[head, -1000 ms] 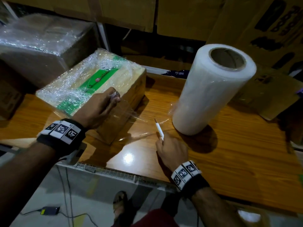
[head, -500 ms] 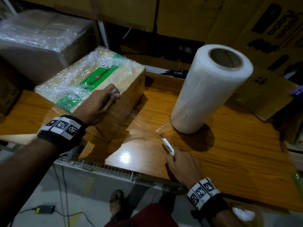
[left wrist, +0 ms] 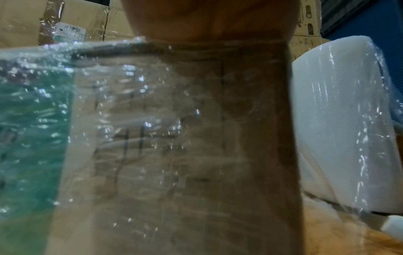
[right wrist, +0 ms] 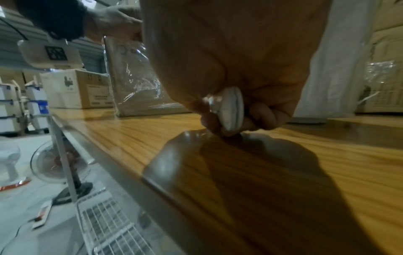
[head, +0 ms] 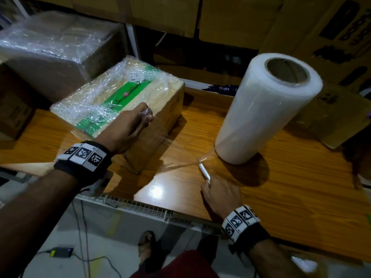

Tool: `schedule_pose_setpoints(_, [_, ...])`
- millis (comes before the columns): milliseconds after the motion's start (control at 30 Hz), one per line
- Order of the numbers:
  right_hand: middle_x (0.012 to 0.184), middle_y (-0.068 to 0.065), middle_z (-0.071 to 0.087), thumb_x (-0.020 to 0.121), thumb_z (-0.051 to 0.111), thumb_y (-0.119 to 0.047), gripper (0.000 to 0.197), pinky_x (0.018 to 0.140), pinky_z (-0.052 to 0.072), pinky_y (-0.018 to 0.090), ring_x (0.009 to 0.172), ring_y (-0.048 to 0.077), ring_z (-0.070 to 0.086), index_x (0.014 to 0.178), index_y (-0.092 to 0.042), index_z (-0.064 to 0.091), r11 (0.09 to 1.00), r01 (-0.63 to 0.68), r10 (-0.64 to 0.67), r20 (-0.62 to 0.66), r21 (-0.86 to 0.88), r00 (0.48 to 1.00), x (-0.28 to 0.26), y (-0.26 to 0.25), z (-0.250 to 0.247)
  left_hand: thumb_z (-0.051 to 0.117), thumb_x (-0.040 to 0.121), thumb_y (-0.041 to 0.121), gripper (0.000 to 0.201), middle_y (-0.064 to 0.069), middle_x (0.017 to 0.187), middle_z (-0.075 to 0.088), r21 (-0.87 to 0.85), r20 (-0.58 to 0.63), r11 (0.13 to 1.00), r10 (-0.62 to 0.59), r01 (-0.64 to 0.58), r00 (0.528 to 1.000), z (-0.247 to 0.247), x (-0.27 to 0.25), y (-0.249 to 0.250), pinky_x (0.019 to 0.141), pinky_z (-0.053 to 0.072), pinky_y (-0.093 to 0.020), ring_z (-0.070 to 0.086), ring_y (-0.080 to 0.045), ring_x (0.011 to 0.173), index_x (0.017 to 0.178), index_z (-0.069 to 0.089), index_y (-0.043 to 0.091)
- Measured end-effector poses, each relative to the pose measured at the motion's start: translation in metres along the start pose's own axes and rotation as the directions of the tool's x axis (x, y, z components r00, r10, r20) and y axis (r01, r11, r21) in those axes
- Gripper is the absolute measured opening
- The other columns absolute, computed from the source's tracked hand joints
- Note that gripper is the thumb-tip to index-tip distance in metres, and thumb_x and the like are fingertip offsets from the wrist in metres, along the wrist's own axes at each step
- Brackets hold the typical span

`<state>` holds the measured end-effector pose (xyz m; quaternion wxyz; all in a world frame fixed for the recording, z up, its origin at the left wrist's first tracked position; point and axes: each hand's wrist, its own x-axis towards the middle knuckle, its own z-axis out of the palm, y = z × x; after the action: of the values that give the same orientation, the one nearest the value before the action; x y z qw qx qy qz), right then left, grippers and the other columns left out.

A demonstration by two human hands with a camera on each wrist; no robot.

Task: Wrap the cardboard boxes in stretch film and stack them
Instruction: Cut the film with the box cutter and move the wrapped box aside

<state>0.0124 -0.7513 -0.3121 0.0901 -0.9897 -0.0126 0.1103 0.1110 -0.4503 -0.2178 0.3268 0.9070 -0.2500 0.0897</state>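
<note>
Right hand point(head: 220, 194), lower centre of the head view, fingers curled tight round a white cutter point(head: 204, 171); its tip sits at the taut stretch film point(head: 160, 145) just beside the base of the film roll point(head: 263, 109). Left hand point(head: 128, 127), centre left, pinches the film's loose end and rests against the near top edge of the cardboard box point(head: 120, 101). Box sits centre left on the wooden counter point(head: 291, 187), top already covered in crinkled film, and the near side shows film over it in the left wrist view. Roll stands upright, centre right, well apart from the box.

Judged progress: this box is wrapped, the film is about to be cut free. Left: sever the sheet, smooth the tail down, stack the box. A bigger wrapped box point(head: 56, 53) is at upper left, so at least one looks done. How many remain unwrapped cannot be told.
</note>
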Motion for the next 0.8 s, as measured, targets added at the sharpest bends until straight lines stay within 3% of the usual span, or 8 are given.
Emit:
schedule_pose_setpoints(167, [0.078, -0.007, 0.06, 0.105, 0.034, -0.045, 0.026, 0.068, 0.048, 0.029, 0.068, 0.006, 0.057, 0.099, -0.032, 0.054, 0.996, 0.085, -0.084, 0.019, -0.016, 0.996, -0.019, 0.034, -0.006, 0.036, 0.11, 0.032, 0.025, 0.003, 0.08, 0.056, -0.017, -0.008, 1.0, 0.008, -0.008, 1.0, 0.0, 0.001, 0.001, 0.065, 0.041, -0.033, 0.054, -0.004, 0.071, 0.099, 0.05, 0.014])
schedule_pose_setpoints(267, [0.082, -0.007, 0.062, 0.102, 0.03, -0.047, 0.033, 0.066, 0.043, 0.034, 0.072, 0.014, 0.056, 0.101, -0.03, 0.058, 0.974, 0.151, -0.173, -0.122, -0.171, 0.977, -0.032, 0.071, -0.008, 0.037, 0.11, 0.036, 0.026, -0.002, 0.082, 0.057, 0.018, -0.005, 1.0, 0.008, -0.008, 1.0, 0.001, 0.001, 0.003, 0.066, 0.044, -0.042, 0.055, -0.019, 0.071, 0.1, 0.05, 0.016])
schedule_pose_setpoints(367, [0.089, 0.0, 0.061, 0.098, 0.034, -0.049, 0.04, 0.065, 0.043, 0.037, 0.079, 0.022, 0.057, 0.105, -0.026, 0.066, 0.95, 0.153, -0.202, -0.159, -0.273, 0.966, -0.04, 0.107, -0.005, 0.042, 0.108, 0.04, 0.022, 0.008, 0.082, 0.055, 0.087, -0.021, 0.994, 0.061, -0.059, 0.998, 0.004, 0.001, 0.011, 0.063, 0.04, -0.037, 0.052, -0.018, 0.07, 0.099, 0.05, 0.022])
schedule_pose_setpoints(500, [0.101, -0.002, 0.058, 0.092, 0.036, -0.067, 0.053, 0.072, 0.044, 0.038, 0.09, 0.021, 0.056, 0.114, -0.031, 0.068, 0.955, 0.112, -0.124, -0.029, -0.274, 0.992, -0.048, 0.129, -0.01, 0.05, 0.106, 0.043, 0.032, -0.004, 0.091, 0.065, 0.231, -0.064, 0.965, 0.14, -0.122, 0.988, 0.005, 0.009, 0.02, 0.069, 0.045, -0.038, 0.06, -0.025, 0.073, 0.102, 0.061, 0.013])
schedule_pose_setpoints(567, [0.108, -0.001, 0.06, 0.093, 0.041, -0.071, 0.057, 0.079, 0.048, 0.041, 0.097, 0.022, 0.059, 0.122, -0.03, 0.067, 0.984, 0.079, -0.102, -0.145, -0.162, 0.984, -0.05, 0.125, -0.039, 0.05, 0.106, 0.044, 0.031, -0.004, 0.093, 0.064, 0.275, -0.079, 0.952, 0.16, -0.132, 0.984, 0.007, 0.013, 0.022, 0.072, 0.044, -0.039, 0.059, -0.025, 0.075, 0.103, 0.061, 0.015])
schedule_pose_setpoints(633, [0.114, 0.007, 0.059, 0.098, 0.055, -0.058, 0.05, 0.082, 0.049, 0.041, 0.101, 0.028, 0.057, 0.129, -0.019, 0.063, 0.994, 0.107, -0.098, -0.457, -0.005, 0.884, -0.049, 0.113, -0.089, 0.049, 0.106, 0.045, 0.031, -0.004, 0.096, 0.063, 0.309, -0.082, 0.94, 0.181, -0.148, 0.98, 0.01, 0.018, 0.026, 0.073, 0.044, -0.04, 0.058, -0.025, 0.08, 0.104, 0.062, 0.016])
schedule_pose_setpoints(733, [0.134, 0.021, 0.053, 0.093, 0.071, -0.044, 0.066, 0.1, 0.038, 0.036, 0.121, 0.037, 0.051, 0.141, -0.004, 0.053, 0.986, 0.162, -0.125, -0.776, -0.03, 0.618, -0.042, 0.097, -0.178, 0.052, 0.104, 0.047, 0.036, -0.006, 0.092, 0.062, 0.346, -0.087, 0.922, 0.216, -0.174, 0.972, 0.014, 0.027, 0.035, 0.072, 0.041, -0.041, 0.054, -0.027, 0.08, 0.098, 0.065, 0.014])
schedule_pose_setpoints(800, [0.146, 0.022, 0.049, 0.083, 0.074, -0.057, 0.089, 0.118, 0.031, 0.049, 0.137, 0.04, 0.045, 0.148, -0.002, 0.047, 0.96, 0.217, -0.275, -0.734, -0.176, 0.621, -0.023, 0.092, -0.22, 0.05, 0.103, 0.05, 0.042, -0.007, 0.09, 0.062, 0.361, -0.127, 0.925, 0.179, -0.123, 0.976, 0.016, 0.034, 0.036, 0.071, 0.04, -0.042, 0.053, -0.029, 0.08, 0.096, 0.066, 0.013])
